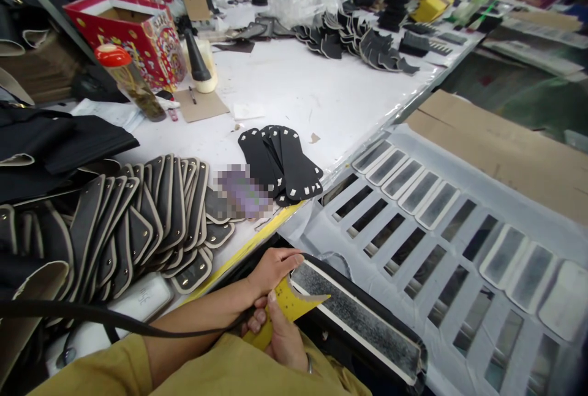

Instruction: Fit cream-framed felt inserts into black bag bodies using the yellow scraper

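In the head view, the right hand (288, 342) is clasping a yellow piece (296, 306) near the lap, thumb in front, leaving its curved edge free beside a grey panel (356, 313). The left hand (272, 267) is bending over the piece's upper side, perhaps steadying it; its grip cannot be told. Black pieces (296, 169) are lying fanned on the table (275, 89), probably for easy picking.

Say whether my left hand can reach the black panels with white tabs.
Likely yes: nothing tall seems to stand between the left hand and the black panels, though it's holding a yellow piece.
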`<state>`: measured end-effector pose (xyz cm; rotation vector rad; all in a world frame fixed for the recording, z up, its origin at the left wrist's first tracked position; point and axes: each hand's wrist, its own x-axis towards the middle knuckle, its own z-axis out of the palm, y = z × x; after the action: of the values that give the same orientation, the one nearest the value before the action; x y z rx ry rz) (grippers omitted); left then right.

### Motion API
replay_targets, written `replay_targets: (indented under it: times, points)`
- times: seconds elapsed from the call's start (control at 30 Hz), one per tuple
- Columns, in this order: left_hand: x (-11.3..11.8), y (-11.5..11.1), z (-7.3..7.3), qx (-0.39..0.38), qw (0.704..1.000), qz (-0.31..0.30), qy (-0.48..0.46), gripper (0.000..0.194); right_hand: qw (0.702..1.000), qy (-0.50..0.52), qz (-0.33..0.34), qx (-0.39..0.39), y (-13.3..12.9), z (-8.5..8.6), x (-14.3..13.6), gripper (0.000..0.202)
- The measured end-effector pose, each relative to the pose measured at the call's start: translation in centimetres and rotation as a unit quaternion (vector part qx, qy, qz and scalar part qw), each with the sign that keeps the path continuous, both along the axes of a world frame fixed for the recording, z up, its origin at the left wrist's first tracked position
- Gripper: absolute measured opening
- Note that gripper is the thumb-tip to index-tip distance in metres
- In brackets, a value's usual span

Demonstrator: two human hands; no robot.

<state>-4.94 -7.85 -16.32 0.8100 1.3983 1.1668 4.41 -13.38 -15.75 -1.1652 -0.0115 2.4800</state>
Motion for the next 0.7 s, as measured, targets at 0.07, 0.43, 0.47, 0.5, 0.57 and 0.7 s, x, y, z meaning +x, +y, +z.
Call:
replay_targets:
  times: [0.07, 0.43, 0.47, 0.5, 0.57, 0.7]
  points:
    - [-0.1, 0.1, 0.0, -0.009, 0.999, -0.008, 0.044, 0.049, 1.000, 0.004, -0.008, -0.002, -0.1, 0.0, 0.0, 0.044]
    - [0.5, 1.3, 2.0, 0.007, 0.918, -0.119, 0.378, 0.053, 0.999, 0.027, -0.021, -0.033, 0.4, 1.7, 1.6, 0.038]
    - [0.6, 1.2, 2.1, -0.002, 0.918, -0.110, 0.380, 0.056, 0.999, 0.023, -0.019, -0.025, 0.5, 2.1, 1.7, 0.036]
    - [0.7, 1.1, 2.1, -0.010, 0.922, -0.097, 0.375, 0.059, 1.000, 0.015, -0.018, -0.016, 0.5, 2.5, 1.9, 0.035]
    - [0.9, 0.9, 2.2, -0.019, 0.935, -0.066, 0.349, 0.067, 1.000, -0.004, -0.011, 0.005, 0.5, 2.9, 2.3, 0.033]
    - [0.9, 0.3, 1.9, -0.003, 0.980, -0.026, 0.199, 0.080, 0.998, -0.029, 0.039, 0.047, 0.3, 2.9, 4.2, 0.036]
